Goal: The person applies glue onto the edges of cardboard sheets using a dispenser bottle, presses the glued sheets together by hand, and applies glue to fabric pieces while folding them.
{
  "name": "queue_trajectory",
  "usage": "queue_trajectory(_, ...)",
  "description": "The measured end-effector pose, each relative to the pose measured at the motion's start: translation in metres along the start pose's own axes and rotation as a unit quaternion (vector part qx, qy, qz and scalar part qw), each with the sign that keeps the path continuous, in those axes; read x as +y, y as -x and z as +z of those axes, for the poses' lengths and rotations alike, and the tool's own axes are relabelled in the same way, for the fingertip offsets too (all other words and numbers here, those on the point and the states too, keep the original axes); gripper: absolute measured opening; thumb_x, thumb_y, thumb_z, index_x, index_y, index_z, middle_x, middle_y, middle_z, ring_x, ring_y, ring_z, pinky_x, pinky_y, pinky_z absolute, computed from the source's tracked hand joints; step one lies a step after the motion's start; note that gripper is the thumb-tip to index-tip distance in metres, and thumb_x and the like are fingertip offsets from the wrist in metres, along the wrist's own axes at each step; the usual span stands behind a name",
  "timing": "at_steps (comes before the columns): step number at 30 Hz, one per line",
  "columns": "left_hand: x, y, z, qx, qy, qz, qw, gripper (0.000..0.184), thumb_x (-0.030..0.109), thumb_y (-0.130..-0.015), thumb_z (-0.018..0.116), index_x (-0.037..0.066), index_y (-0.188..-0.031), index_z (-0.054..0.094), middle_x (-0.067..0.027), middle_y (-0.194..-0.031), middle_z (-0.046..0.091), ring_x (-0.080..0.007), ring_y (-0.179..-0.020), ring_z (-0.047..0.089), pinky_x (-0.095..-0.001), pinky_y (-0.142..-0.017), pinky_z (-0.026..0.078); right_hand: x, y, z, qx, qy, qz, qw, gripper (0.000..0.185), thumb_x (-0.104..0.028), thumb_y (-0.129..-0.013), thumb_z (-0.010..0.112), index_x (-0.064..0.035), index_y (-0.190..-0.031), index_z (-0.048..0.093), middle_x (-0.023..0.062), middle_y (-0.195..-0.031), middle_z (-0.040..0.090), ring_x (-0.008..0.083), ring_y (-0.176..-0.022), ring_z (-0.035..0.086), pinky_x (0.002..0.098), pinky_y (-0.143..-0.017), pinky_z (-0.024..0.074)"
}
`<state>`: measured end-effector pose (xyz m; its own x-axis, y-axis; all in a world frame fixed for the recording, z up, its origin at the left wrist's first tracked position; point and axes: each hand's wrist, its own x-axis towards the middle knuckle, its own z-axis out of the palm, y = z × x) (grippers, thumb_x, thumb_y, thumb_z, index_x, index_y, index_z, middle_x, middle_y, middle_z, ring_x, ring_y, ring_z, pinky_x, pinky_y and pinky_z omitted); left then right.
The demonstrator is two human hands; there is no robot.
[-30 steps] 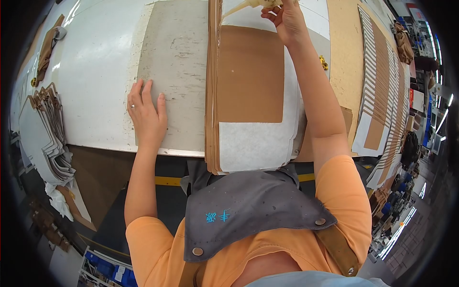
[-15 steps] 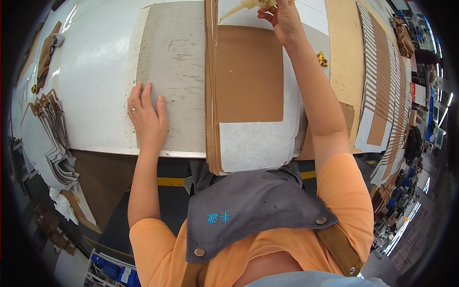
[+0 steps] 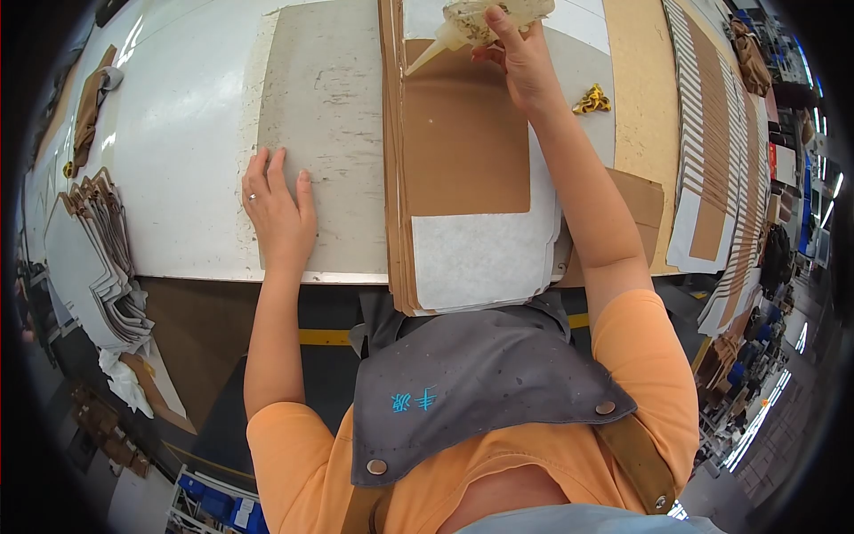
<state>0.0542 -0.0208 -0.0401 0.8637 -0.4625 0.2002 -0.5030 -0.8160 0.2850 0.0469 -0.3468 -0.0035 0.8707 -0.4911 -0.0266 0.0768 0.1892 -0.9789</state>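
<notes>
My right hand (image 3: 525, 67) grips a translucent glue bottle (image 3: 467, 25) with a long tapered nozzle. The nozzle tip points left and down, at the left edge of a stack of brown and white sheets (image 3: 467, 133); whether it touches cannot be made out. Layered brown edges (image 3: 396, 178) run along the stack's left side, and a white area (image 3: 480, 258) shows at its near end. My left hand (image 3: 278, 209) lies with fingers spread on a grey, scuffed board (image 3: 334, 116), left of the stack, holding nothing.
A bundle of hanging-looped pieces (image 3: 98, 258) sits at the table's left edge. Farther back lies a brown strip (image 3: 89, 107). Right of my right arm are a yellow-and-black crumpled item (image 3: 593, 100), a brown sheet (image 3: 636, 205) and striped panels (image 3: 703, 151).
My right hand has brought the glue bottle nearer to me, its nozzle tip moving down along the stack's left edge. My left hand stays on the board.
</notes>
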Motion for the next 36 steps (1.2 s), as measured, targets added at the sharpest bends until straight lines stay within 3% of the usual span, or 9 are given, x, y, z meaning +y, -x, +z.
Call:
queue_trajectory(7,0.0,0.0,0.0,-0.004,0.004,-0.001,1.0,0.041,0.026,-0.092,0.046,0.003,-0.125,0.042,-0.0139,-0.132,0.033,-0.0294,-0.126,0.029,-0.045,-0.105,0.022,0.021,0.016,-0.003,0.028,0.033,-0.047,0.998,0.066,-0.036,-0.077,0.072,-0.0072,-0.122,0.034,0.0064,-0.101,0.054,0.0141,-0.084,0.056,0.0266,-0.065,0.0487)
queue_trajectory(13,0.0,0.0,0.0,-0.001,0.005,0.001,1.0,0.041,0.026,-0.092,0.046,0.003,-0.126,0.042,-0.0142,-0.132,0.033,-0.0297,-0.126,0.029,-0.0455,-0.105,0.022,0.009,0.036,0.001,-0.019,0.057,-0.043,0.997,0.065,-0.037,-0.076,0.073,-0.0026,-0.119,0.037,0.0079,-0.103,0.054,0.0174,-0.088,0.057,0.0279,-0.058,0.0519)
queue_trajectory(16,-0.001,0.001,0.001,0.003,0.005,0.002,1.0,0.041,0.026,-0.092,0.046,0.004,-0.126,0.043,-0.0143,-0.132,0.033,-0.0301,-0.125,0.029,-0.046,-0.104,0.022,0.008,0.037,0.002,0.0,0.081,-0.053,0.995,0.067,-0.038,-0.076,0.072,-0.0012,-0.118,0.037,0.0096,-0.102,0.054,0.0157,-0.079,0.059,0.026,-0.052,0.0506)
queue_trajectory(19,-0.001,0.0,0.002,0.004,0.003,0.003,1.0,0.041,0.026,-0.092,0.046,0.004,-0.125,0.043,-0.0144,-0.131,0.033,-0.0305,-0.125,0.03,-0.0463,-0.104,0.022,0.004,0.023,-0.001,0.037,0.054,0.003,0.998,0.056,-0.034,-0.078,0.072,-0.007,-0.116,0.041,0.0053,-0.092,0.056,0.0117,-0.075,0.056,0.0244,-0.059,0.0477)
queue_trajectory(22,-0.001,0.001,0.001,0.001,0.001,0.001,1.0,0.04,0.026,-0.092,0.046,0.004,-0.125,0.043,-0.0145,-0.131,0.033,-0.0307,-0.125,0.03,-0.0463,-0.104,0.022,-0.003,0.001,0.004,0.015,0.034,-0.08,0.996,0.046,-0.032,-0.079,0.072,-0.0062,-0.108,0.046,0.0044,-0.085,0.057,0.0099,-0.065,0.055,0.0219,-0.053,0.046)
queue_trajectory(25,0.0,0.0,0.001,-0.002,-0.003,-0.001,1.0,0.04,0.026,-0.092,0.046,0.004,-0.125,0.043,-0.0144,-0.131,0.033,-0.0306,-0.125,0.029,-0.0462,-0.105,0.022,-0.006,-0.018,0.006,-0.008,0.062,-0.096,0.993,0.041,-0.031,-0.08,0.071,-0.0051,-0.102,0.048,0.0046,-0.083,0.058,0.0092,-0.061,0.054,0.0206,-0.048,0.0447)
queue_trajectory(28,-0.001,0.0,0.002,-0.005,-0.005,-0.001,1.0,0.04,0.026,-0.092,0.045,0.004,-0.126,0.042,-0.0142,-0.131,0.032,-0.0303,-0.125,0.028,-0.0461,-0.105,0.022,-0.012,-0.024,0.014,-0.006,0.074,-0.111,0.991,0.045,-0.032,-0.079,0.071,-0.0039,-0.103,0.046,0.0048,-0.08,0.057,0.0086,-0.058,0.052,0.0202,-0.046,0.0445)
queue_trajectory(31,-0.001,0.0,0.001,-0.008,-0.002,-0.001,1.0,0.04,0.027,-0.092,0.045,0.004,-0.126,0.042,-0.0141,-0.131,0.032,-0.0298,-0.126,0.028,-0.046,-0.105,0.021,-0.016,-0.022,0.028,0.075,0.067,-0.124,0.987,0.049,-0.033,-0.078,0.072,-0.0029,-0.104,0.043,0.0046,-0.077,0.056,0.0086,-0.054,0.052,0.0209,-0.044,0.0443)
queue_trajectory(36,-0.001,0.0,0.0,-0.011,-0.001,-0.003,1.0,0.041,0.027,-0.092,0.045,0.004,-0.126,0.042,-0.0139,-0.131,0.032,-0.0292,-0.126,0.028,-0.0456,-0.105,0.021,-0.018,-0.015,0.02,0.021,0.08,-0.072,0.994,0.049,-0.034,-0.079,0.071,-0.0043,-0.104,0.042,0.0038,-0.073,0.055,0.0086,-0.049,0.05,0.0211,-0.04,0.0419)
